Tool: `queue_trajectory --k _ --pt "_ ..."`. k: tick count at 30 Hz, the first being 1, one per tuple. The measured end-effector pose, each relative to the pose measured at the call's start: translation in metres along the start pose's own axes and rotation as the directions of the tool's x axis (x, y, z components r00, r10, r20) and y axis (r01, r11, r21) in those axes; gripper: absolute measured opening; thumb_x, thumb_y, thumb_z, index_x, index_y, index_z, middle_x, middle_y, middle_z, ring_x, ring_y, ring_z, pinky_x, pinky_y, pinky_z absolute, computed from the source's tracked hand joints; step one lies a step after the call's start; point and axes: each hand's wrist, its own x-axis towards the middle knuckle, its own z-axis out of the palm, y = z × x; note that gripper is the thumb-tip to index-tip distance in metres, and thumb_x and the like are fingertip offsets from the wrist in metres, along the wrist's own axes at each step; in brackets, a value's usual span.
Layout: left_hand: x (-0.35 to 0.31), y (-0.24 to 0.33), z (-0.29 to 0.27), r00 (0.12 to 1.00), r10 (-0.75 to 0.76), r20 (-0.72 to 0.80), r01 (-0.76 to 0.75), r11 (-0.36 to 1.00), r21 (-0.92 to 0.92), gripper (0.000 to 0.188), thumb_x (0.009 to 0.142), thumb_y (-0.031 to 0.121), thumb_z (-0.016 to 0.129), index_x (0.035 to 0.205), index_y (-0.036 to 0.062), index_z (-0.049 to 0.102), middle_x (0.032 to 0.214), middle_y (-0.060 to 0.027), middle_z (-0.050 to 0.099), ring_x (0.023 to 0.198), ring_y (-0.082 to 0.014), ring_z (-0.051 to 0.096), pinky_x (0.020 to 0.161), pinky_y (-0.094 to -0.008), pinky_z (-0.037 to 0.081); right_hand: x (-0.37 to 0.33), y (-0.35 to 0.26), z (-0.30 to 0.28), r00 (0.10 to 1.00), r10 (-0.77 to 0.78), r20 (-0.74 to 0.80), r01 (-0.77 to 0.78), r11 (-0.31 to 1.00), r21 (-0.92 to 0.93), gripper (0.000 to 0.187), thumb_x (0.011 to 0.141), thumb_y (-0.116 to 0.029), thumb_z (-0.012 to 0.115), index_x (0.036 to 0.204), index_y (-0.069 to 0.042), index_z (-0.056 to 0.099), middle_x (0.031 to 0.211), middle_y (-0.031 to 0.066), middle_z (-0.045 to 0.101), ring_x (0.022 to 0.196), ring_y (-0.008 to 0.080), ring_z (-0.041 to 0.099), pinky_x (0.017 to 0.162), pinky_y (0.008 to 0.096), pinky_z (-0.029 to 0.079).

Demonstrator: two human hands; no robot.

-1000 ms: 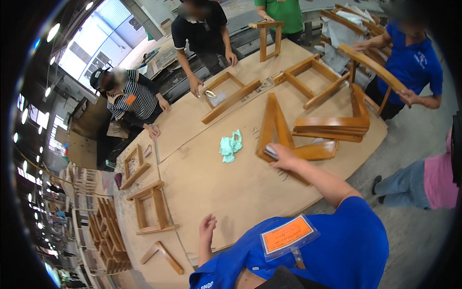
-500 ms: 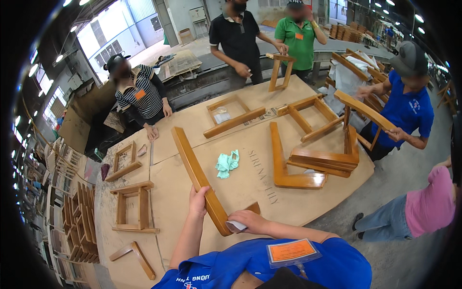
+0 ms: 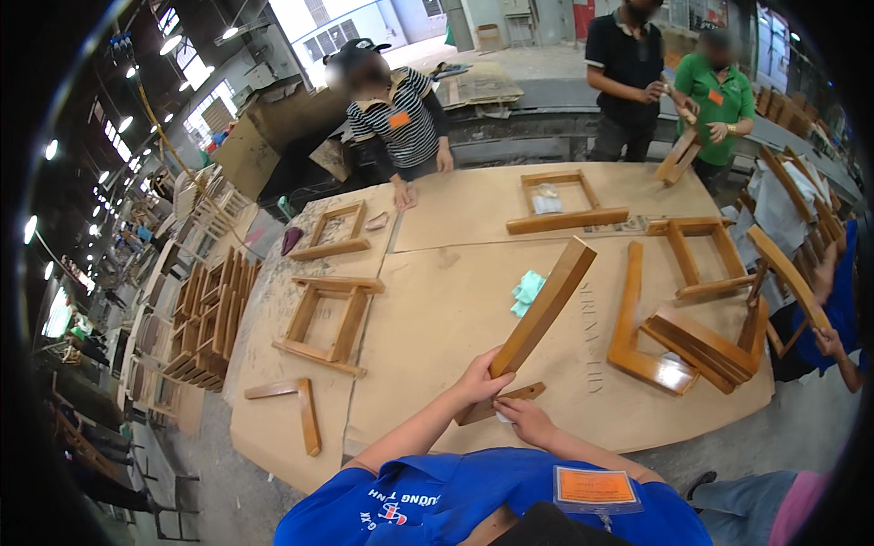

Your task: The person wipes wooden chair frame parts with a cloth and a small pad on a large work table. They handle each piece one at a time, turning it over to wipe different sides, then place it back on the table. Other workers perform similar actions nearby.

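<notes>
My left hand [image 3: 478, 378] is closed around the long leg of an L-shaped varnished wooden frame piece [image 3: 548, 314], which is raised at a slant in front of me. Its far end points up and to the right. At the near corner, close to the short leg, my right hand [image 3: 530, 423] presses a folded white sheet [image 3: 503, 417] against the wood. The fingers hide most of the sheet, so its kind is unclear. A crumpled mint-green cloth [image 3: 526, 293] lies on the tabletop just beyond the piece.
Brown cardboard [image 3: 437, 318] covers the table. Wooden frames [image 3: 320, 323] and an L-shaped piece [image 3: 308, 414] lie left; stacked L-pieces [image 3: 696, 350] and another frame [image 3: 701, 255] lie right. Co-workers stand around the far side and right, one holding a curved wooden part [image 3: 790, 278].
The wooden piece has swung from leaning left to leaning right, with both hands still on it. My view has turned left. Across the table, a co-worker's small frame has been tilted.
</notes>
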Motion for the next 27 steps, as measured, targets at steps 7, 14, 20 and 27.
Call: queue_trajectory --k 7,14,20,27 --pt "0.01 0.043 -0.002 0.96 0.067 -0.273 0.016 0.956 0.293 0.04 0.082 0.015 0.069 0.116 -0.0013 0.055 0.092 -0.0079 0.064 0.084 -0.0134 0.058 0.075 -0.0306 0.05 0.016 -0.021 0.015 0.998 -0.055 -0.028 0.052 0.993 -0.105 0.05 0.08 -0.005 0.049 0.129 -0.012 0.051 0.127 0.0054 0.054 0.119 0.0226 0.049 0.095 0.0532 0.036" --pt "0.0 0.041 0.003 0.957 0.051 -0.284 0.025 0.966 0.257 0.025 0.082 0.012 0.072 0.098 0.0005 0.057 0.086 -0.0042 0.063 0.077 -0.0111 0.057 0.069 -0.0268 0.048 -0.003 0.021 0.044 0.992 0.094 -0.089 -0.11 0.975 -0.193 0.041 0.085 -0.015 0.047 0.126 -0.017 0.054 0.128 0.0001 0.054 0.118 0.0194 0.048 0.093 0.05 0.037" --pt "0.003 0.042 0.012 0.922 0.102 -0.374 0.006 0.961 0.277 0.024 0.083 0.013 0.071 0.097 -0.0006 0.057 0.086 -0.0055 0.063 0.079 -0.0126 0.059 0.071 -0.0269 0.048 -0.005 -0.008 0.048 0.993 0.076 -0.088 -0.084 0.993 -0.086 0.045 0.083 -0.013 0.052 0.128 -0.014 0.052 0.131 0.0012 0.051 0.122 0.0208 0.046 0.096 0.0478 0.037" --pt "0.01 0.053 0.02 0.935 0.104 -0.34 0.014 0.944 0.329 0.024 0.082 0.014 0.072 0.096 -0.0001 0.059 0.083 -0.0045 0.063 0.076 -0.0124 0.056 0.068 -0.0287 0.047 0.006 0.029 0.001 0.949 0.315 -0.017 -0.315 0.948 -0.053 0.039 0.083 -0.01 0.051 0.122 -0.013 0.055 0.125 0.0049 0.056 0.117 0.023 0.051 0.096 0.0489 0.04"
